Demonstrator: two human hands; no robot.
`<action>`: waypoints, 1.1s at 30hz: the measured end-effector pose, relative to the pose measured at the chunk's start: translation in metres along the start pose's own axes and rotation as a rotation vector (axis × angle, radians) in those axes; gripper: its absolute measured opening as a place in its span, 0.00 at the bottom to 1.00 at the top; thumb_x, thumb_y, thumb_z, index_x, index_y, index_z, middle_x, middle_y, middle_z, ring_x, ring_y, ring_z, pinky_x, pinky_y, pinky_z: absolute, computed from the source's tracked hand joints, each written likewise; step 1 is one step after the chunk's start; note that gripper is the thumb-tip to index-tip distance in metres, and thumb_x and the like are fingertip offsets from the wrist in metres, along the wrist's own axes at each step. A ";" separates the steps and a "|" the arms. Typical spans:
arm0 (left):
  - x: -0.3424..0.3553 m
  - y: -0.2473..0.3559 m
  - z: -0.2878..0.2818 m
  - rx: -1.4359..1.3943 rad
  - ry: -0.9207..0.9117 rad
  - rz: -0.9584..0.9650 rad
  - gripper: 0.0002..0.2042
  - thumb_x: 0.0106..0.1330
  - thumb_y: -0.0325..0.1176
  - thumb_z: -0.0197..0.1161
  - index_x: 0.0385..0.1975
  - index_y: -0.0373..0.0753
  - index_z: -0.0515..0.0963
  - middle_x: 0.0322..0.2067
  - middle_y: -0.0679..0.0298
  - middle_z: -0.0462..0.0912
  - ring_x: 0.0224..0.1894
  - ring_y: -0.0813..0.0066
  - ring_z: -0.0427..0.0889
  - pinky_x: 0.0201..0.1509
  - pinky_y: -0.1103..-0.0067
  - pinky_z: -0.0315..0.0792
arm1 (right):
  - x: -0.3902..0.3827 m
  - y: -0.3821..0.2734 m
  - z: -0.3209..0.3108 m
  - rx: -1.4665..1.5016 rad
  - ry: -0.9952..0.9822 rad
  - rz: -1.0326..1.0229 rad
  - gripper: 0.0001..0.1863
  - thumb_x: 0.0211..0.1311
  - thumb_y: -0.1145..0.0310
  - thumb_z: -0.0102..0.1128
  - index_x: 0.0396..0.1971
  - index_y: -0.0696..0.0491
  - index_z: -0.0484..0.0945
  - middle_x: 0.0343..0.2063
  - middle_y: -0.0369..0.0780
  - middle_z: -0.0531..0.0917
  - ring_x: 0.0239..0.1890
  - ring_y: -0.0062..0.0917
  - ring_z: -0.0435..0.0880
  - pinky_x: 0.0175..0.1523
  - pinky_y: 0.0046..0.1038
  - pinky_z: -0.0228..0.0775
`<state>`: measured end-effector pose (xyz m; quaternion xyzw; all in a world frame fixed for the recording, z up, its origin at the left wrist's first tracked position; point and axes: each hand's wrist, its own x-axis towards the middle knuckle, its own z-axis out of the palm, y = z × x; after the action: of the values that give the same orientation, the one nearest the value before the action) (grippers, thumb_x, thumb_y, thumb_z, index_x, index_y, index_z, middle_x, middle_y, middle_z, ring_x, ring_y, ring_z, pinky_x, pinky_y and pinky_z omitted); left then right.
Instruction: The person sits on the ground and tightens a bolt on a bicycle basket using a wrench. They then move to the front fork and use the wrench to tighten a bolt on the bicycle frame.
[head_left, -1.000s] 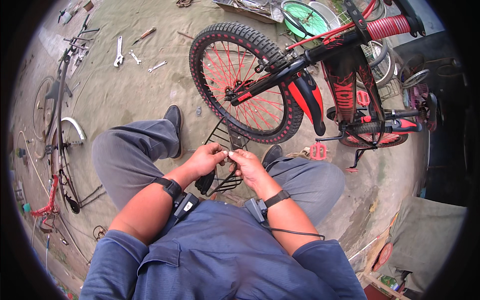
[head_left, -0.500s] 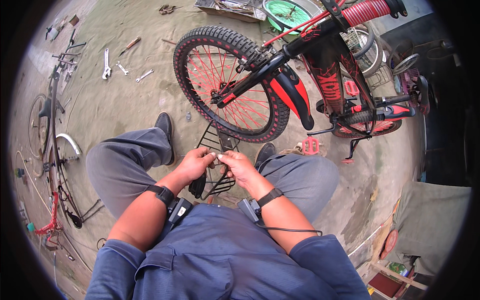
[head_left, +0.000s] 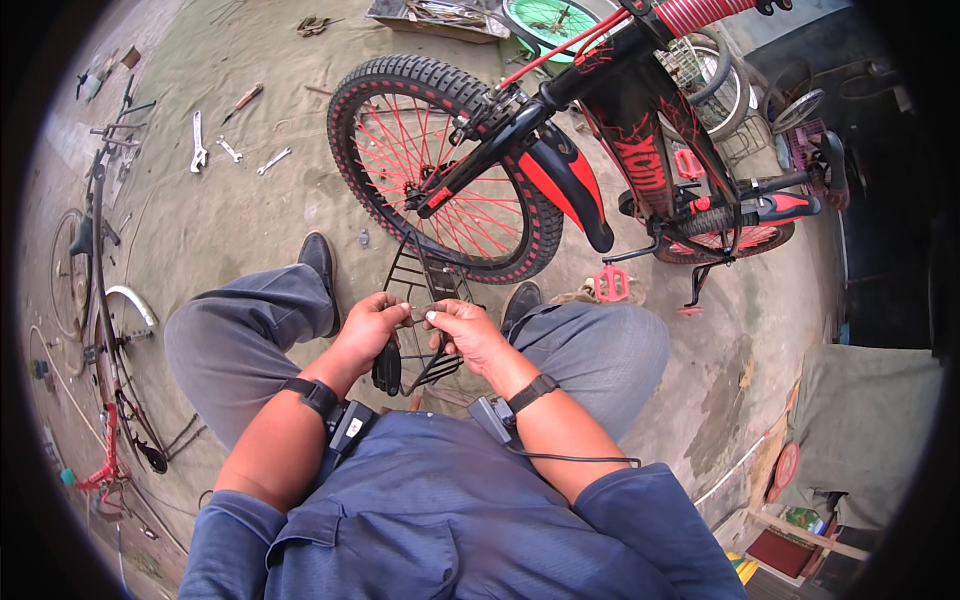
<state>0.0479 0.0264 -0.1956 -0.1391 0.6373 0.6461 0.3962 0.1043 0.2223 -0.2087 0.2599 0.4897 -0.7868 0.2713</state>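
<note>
My left hand (head_left: 372, 330) and my right hand (head_left: 462, 335) are closed in pinches at either end of a small thin piece (head_left: 418, 312), too small to make out, above a black metal rack (head_left: 410, 270) between my legs. A black item (head_left: 388, 368), unclear in kind, hangs just below my left hand. The rack's far end meets the front tire (head_left: 490, 265) of a black and red bicycle (head_left: 610, 130), which stands before me, its red pedal (head_left: 610, 284) beyond my right knee.
Two wrenches (head_left: 198, 150), a small spanner (head_left: 273, 162) and a screwdriver (head_left: 243, 100) lie on the green ground sheet (head_left: 255, 200). Bicycle parts (head_left: 110, 400) line the left side. A metal tray (head_left: 430, 25) and spare wheels (head_left: 560, 22) are at the back. A draped cloth (head_left: 840, 430) is at the right.
My fingertips have drawn a little apart, showing more of the small piece between them. The whole view has shifted, with the bicycle and tools now further left in the picture.
</note>
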 end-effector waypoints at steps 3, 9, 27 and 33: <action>0.001 0.002 -0.001 -0.034 -0.011 -0.004 0.10 0.73 0.36 0.60 0.43 0.35 0.78 0.35 0.62 0.85 0.22 0.81 0.74 0.26 0.80 0.70 | -0.001 -0.001 0.002 -0.118 -0.045 -0.012 0.09 0.71 0.65 0.60 0.45 0.52 0.81 0.33 0.32 0.85 0.26 0.15 0.83 0.26 0.16 0.65; 0.002 0.007 -0.004 -0.143 -0.061 0.028 0.11 0.74 0.35 0.59 0.46 0.33 0.76 0.40 0.61 0.85 0.22 0.83 0.73 0.27 0.83 0.69 | -0.010 -0.004 0.005 -0.268 -0.232 -0.044 0.10 0.72 0.66 0.58 0.47 0.54 0.80 0.37 0.34 0.86 0.28 0.16 0.84 0.28 0.18 0.67; 0.003 0.002 -0.003 -0.184 0.007 -0.099 0.09 0.75 0.31 0.56 0.46 0.34 0.78 0.32 0.64 0.83 0.24 0.81 0.73 0.25 0.79 0.71 | -0.026 -0.019 0.017 -0.326 -0.314 -0.079 0.11 0.74 0.69 0.55 0.50 0.56 0.79 0.41 0.36 0.87 0.29 0.17 0.86 0.31 0.18 0.70; 0.001 0.008 0.000 -0.352 -0.093 -0.098 0.07 0.73 0.27 0.57 0.47 0.36 0.78 0.26 0.67 0.81 0.17 0.82 0.74 0.18 0.81 0.71 | -0.028 -0.021 0.020 -0.296 -0.385 -0.083 0.11 0.76 0.69 0.54 0.50 0.56 0.79 0.43 0.36 0.86 0.30 0.17 0.86 0.32 0.17 0.71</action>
<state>0.0418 0.0282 -0.1910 -0.2071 0.4877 0.7334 0.4260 0.1074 0.2172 -0.1688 0.0423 0.5492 -0.7520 0.3622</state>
